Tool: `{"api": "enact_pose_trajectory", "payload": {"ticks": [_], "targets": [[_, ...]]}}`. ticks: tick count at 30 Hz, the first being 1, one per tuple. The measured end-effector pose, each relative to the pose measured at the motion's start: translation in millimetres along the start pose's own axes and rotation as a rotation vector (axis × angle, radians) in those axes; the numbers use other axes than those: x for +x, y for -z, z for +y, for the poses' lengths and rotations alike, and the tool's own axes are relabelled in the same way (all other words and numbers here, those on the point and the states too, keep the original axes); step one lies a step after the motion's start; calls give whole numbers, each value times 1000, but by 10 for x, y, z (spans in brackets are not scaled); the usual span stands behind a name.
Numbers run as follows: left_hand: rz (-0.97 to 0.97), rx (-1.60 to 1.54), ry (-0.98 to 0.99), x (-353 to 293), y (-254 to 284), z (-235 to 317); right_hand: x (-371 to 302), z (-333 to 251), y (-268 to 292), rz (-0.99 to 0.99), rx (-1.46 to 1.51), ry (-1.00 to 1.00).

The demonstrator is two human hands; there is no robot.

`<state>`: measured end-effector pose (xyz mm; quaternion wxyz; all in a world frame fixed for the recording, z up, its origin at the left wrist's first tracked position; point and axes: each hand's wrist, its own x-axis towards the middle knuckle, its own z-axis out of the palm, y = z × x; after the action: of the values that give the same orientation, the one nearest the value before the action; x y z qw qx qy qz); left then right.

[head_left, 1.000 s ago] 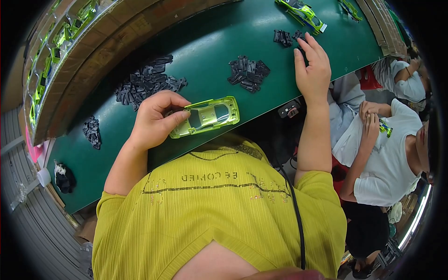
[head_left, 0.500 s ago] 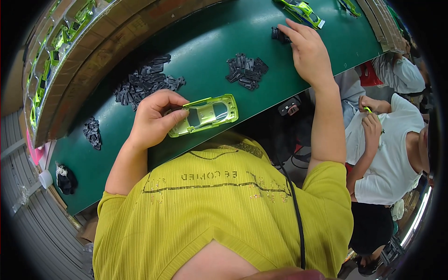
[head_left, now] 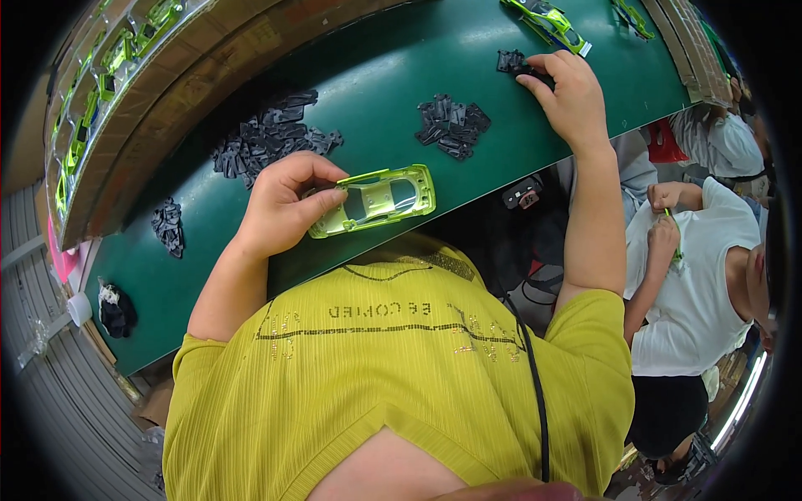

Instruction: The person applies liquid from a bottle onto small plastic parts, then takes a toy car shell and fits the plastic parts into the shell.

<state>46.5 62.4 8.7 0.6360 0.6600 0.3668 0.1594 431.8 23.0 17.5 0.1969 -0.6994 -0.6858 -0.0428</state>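
Note:
Between the thumb and fingers of my left hand (head_left: 292, 200) is a bright green toy car body shell (head_left: 378, 200), gripped by one end. Its hollow inside faces up, near the table's front edge. My right hand (head_left: 571, 96) reaches to the far right, closed in a pinch on a small black plastic part (head_left: 539, 76). More black parts (head_left: 509, 60) lie right beside those fingertips. A small pile of black plastic parts (head_left: 451, 125) sits beyond the shell, and a larger heap of black parts (head_left: 271, 134) lies beyond my left hand.
The green table (head_left: 368, 100) also bears green toy cars (head_left: 551, 23) at the far right and a small black pile (head_left: 169, 227) at left. A cardboard edge (head_left: 159, 125) borders its back, near clear trays of green shells (head_left: 79, 146). A co-worker (head_left: 693, 275) sits at right.
My right hand has come down slightly, its outstretched fingers closing on a black part. My left hand still holds the green shell, nearly in place. The whole view has shifted a little.

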Motion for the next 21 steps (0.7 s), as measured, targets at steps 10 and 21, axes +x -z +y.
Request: {"api": "enact_pose_trajectory", "payload": {"ticks": [10,21], "targets": [[34,-36,-40,-19,-21,-11,-36,97,64,37,34,67],[8,-53,27,-11,-18,34,41,142,83,-86,-7,69]]}}
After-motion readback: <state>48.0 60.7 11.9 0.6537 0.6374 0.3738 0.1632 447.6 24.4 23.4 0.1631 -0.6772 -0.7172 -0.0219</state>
